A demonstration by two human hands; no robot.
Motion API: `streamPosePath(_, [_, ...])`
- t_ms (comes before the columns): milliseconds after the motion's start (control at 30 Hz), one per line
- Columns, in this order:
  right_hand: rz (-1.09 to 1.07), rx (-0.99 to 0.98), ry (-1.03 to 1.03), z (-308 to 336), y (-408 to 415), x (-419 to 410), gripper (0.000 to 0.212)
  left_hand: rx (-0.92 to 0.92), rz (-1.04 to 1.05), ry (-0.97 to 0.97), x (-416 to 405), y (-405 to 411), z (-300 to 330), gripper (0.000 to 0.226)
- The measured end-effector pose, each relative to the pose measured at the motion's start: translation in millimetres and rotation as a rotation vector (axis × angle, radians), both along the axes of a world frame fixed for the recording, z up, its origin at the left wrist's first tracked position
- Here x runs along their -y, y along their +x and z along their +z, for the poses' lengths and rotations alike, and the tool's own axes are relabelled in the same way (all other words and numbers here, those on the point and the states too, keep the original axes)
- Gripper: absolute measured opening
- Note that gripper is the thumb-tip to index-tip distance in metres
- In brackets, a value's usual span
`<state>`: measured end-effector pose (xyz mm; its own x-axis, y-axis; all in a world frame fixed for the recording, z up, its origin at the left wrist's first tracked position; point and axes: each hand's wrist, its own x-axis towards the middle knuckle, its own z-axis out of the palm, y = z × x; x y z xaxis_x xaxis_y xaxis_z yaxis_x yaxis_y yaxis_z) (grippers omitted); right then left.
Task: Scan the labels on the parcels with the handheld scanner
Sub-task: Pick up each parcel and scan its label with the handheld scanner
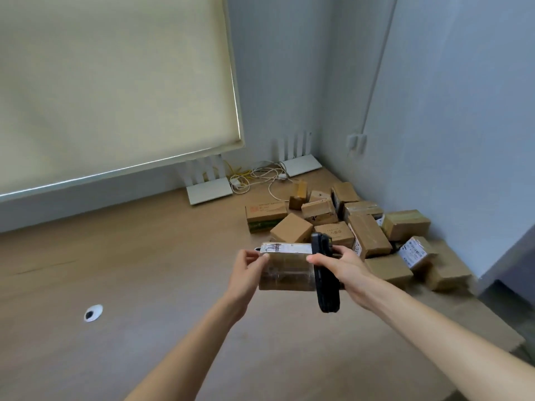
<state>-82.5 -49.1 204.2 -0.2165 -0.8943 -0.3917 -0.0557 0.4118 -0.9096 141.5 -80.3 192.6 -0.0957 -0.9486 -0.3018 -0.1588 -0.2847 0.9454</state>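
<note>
I hold a taped brown cardboard parcel [285,270] above the wooden table, its white label [285,248] on the top face. My left hand [246,270] grips the parcel's left end. My right hand [343,269] holds the black handheld scanner [324,280] against the parcel's right end, with the fingertips also touching the box. A pile of several more cardboard parcels [359,227] lies in the table's far right corner; one of them shows a white label [412,253].
The wooden table [144,285] stretches left, with a round cable hole [93,313] at lower left. Two white routers [208,189] and tangled cables [260,176] sit by the back wall. A roller blind [115,82] hangs at left; walls close off the right side.
</note>
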Motion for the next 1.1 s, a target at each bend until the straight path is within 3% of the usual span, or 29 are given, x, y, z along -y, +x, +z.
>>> streamPosePath(67, [0.052,-0.015,-0.034,25,17,-20,0.085,-0.016,0.068,-0.060,-23,14,26,0.028])
streamPosePath(167, [0.115,-0.047,-0.066,62,37,-47,0.086,-0.029,0.140,-0.128,-51,36,65,0.026])
streamPosePath(333, [0.192,-0.108,-0.121,119,55,-77,0.088,-0.090,0.085,-0.190,-85,68,120,0.023])
streamPosePath(500, [0.293,-0.162,-0.177,161,64,-91,0.107,-0.090,0.042,-0.253,-105,86,167,0.027])
streamPosePath(767, [0.461,-0.246,-0.182,192,63,-98,0.098,0.029,0.102,-0.300,-119,99,201,0.021])
streamPosePath(900, [0.533,-0.452,-0.230,204,56,-98,0.087,0.098,0.149,-0.332,-125,107,212,0.024])
streamPosePath(1100, [0.610,-0.869,-0.277,224,55,-98,0.098,0.160,0.224,-0.356,-131,123,226,0.029])
